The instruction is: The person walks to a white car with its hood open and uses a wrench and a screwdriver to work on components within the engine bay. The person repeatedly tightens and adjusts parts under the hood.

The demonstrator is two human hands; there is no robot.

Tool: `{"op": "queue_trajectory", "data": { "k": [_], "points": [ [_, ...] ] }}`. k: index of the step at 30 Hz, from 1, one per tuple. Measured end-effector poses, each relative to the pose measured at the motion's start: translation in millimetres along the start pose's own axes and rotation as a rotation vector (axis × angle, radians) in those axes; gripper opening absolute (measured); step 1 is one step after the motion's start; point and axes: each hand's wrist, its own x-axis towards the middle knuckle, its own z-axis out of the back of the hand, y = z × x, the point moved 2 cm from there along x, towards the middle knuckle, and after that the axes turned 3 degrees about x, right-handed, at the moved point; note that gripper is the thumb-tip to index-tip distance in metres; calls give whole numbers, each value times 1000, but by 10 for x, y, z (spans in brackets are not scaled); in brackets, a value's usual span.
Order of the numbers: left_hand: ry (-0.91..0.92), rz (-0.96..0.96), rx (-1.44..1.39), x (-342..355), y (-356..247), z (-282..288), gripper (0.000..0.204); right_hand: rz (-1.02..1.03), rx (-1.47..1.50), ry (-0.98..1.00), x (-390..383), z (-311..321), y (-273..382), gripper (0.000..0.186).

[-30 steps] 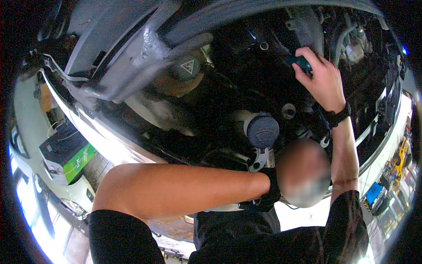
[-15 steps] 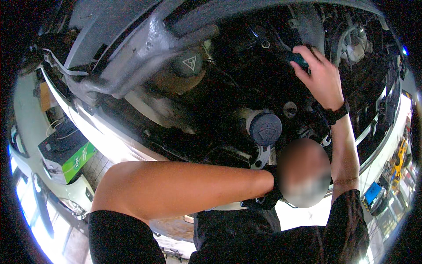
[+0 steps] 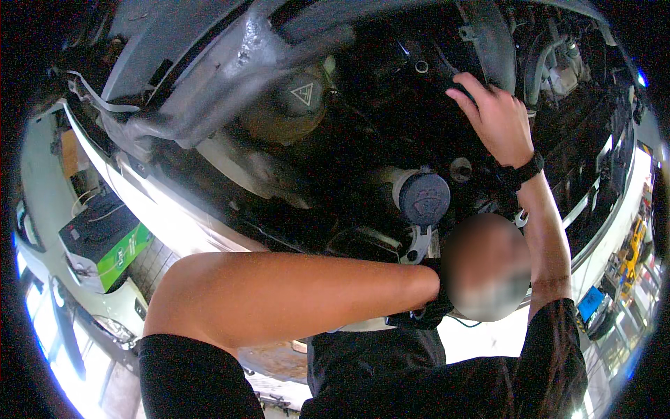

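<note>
My right hand (image 3: 497, 119) reaches into the engine bay (image 3: 377, 146), its thumb and index finger apart with no object visible between them. The other fingers are partly hidden behind the hand. A black watch or band (image 3: 525, 172) circles that wrist. My left arm (image 3: 293, 286) crosses from the left, with a black band (image 3: 429, 297) at its wrist. My left hand (image 3: 481, 262) lies under a blurred patch, so its fingers cannot be made out. Close above it sits a blue-grey washer fluid cap (image 3: 424, 197). A small round metal part (image 3: 460, 170) shows between the two hands.
A dark cap with a warning triangle (image 3: 301, 94) tops a reservoir at the left. A thick grey hood hinge or bracket (image 3: 237, 63) hangs above it. Hoses and metal parts (image 3: 560, 73) fill the upper right. A green and black box (image 3: 105, 241) stands beyond the fender.
My right hand has shifted slightly left, its thumb and index finger straighter. The dark teal thing between its fingers is no longer visible. The left arm has barely moved.
</note>
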Motion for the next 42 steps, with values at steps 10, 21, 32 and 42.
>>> {"op": "queue_trajectory", "data": {
  "k": [10,21,32,42],
  "points": [
    [16,-1,29,3,-2,12,36,-9,113,-139,-10,124,15,24],
    [5,4,36,2,8,-4,37,160,286,-450,30,290,88,29],
    [35,44,21,2,-1,-2,37,137,282,-423,70,210,77,29],
    [24,36,38,8,-7,6,32,7,267,-277,72,135,22,30]
  ]
}}
